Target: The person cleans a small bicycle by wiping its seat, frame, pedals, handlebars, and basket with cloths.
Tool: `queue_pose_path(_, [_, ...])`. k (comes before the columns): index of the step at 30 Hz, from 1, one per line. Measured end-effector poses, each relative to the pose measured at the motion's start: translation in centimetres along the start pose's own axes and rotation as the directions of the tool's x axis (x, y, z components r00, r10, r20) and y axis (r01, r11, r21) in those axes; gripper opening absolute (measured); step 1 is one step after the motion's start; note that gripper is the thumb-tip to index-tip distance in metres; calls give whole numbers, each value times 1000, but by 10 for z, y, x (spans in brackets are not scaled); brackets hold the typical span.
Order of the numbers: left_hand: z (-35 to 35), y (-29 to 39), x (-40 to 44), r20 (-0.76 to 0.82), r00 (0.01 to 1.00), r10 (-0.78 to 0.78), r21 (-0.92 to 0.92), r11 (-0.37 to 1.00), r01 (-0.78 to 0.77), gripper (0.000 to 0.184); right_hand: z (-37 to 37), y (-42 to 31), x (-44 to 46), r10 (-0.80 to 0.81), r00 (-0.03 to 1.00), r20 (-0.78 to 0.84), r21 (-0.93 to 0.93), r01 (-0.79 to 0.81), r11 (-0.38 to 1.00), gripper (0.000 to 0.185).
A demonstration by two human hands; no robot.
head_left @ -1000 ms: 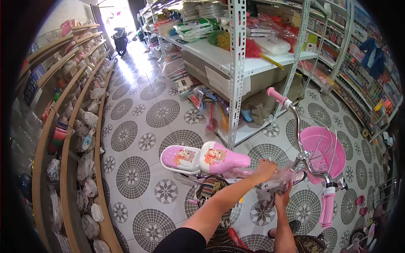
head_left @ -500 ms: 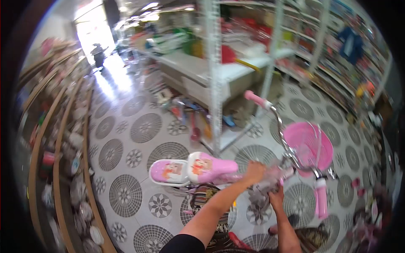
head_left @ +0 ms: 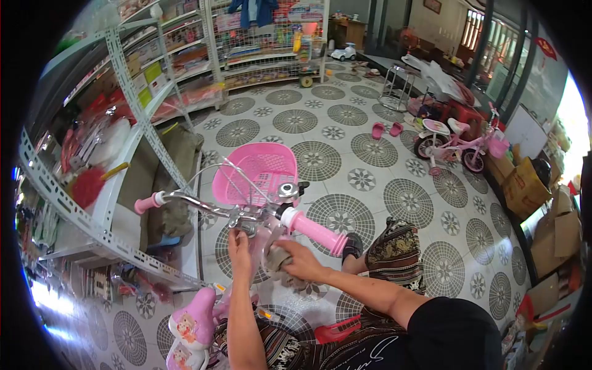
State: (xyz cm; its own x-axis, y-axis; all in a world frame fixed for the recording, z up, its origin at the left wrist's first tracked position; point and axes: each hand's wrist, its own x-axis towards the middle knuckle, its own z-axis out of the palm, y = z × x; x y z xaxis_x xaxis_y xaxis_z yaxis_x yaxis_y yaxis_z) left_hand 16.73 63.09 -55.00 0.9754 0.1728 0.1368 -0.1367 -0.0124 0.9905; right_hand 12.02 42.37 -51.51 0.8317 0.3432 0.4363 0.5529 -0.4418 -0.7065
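A child's pink bicycle stands in front of me, with a chrome handlebar [head_left: 203,206], pink grips and a pink front basket [head_left: 262,166]. Its pink-and-white saddle [head_left: 192,317] is at the lower left. My left hand [head_left: 240,256] is closed on the front of the frame just under the handlebar stem; its fingers are partly hidden. In my right hand [head_left: 299,260] is a bunched grey-brown rag [head_left: 279,258], pressed against the front of the frame. A bell [head_left: 287,190] sits beside the right-hand pink grip [head_left: 317,231].
Metal shelving [head_left: 132,98] with goods stands close on the left. A second pink bicycle [head_left: 456,143], pink slippers [head_left: 387,130] and cardboard boxes [head_left: 555,231] are on the right. A red plastic object [head_left: 337,330] lies between my legs.
My view has swung to the right, so the bicycle's front now sits nearer the middle. My left hand has moved up close to the stem; my right hand stays on the rag by the frame.
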Motion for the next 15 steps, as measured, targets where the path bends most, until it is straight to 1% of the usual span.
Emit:
queue_pose_path(1, [6,11,-3,-5,997,-81,8,997,81,43,-15,7,-6,63,997,-53,-2,-64,998,65])
queue_pose_path(2, [12,23,-6,-36,995,-88,-59,995,86,40,-13,47,-10,177,969,-172,192,-143,971,58])
queue_pose_path(3, [14,30,-8,-49,998,-25,-98,995,20,43,-11,85,-13,303,914,-268,387,-186,903,51])
queue_pose_path(5, [14,43,-5,-83,991,104,-168,979,-117,49,-55,42,14,508,824,-250,679,-225,699,46])
queue_pose_path(6, [16,52,-3,-55,986,159,-202,965,-166,51,-74,26,28,596,774,-215,797,-213,565,44])
queue_pose_path(8, [18,38,11,-44,991,128,-153,979,-133,50,-65,26,45,552,805,-219,873,-91,479,43])
queue_pose_path(9, [18,47,7,-55,993,100,-121,987,-106,50,-55,23,52,532,822,-203,907,-47,419,42])
queue_pose_path(10, [26,50,1,-139,988,72,-64,995,-81,47,-43,17,51,581,814,-22,933,-192,304,44])
queue_pose_path(11, [27,47,2,-157,985,77,18,997,-75,39,-31,9,49,609,777,160,924,-335,184,45])
queue_pose_path(12, [22,43,5,-181,980,85,103,992,-67,32,-14,16,48,554,735,392,877,-480,16,45])
queue_pose_path(14, [19,50,4,-158,987,9,295,955,39,43,16,-7,37,487,731,478,800,-591,103,47])
queue_pose_path(15, [14,34,11,-139,986,87,265,963,-48,39,22,-28,34,432,843,320,770,-497,399,49])
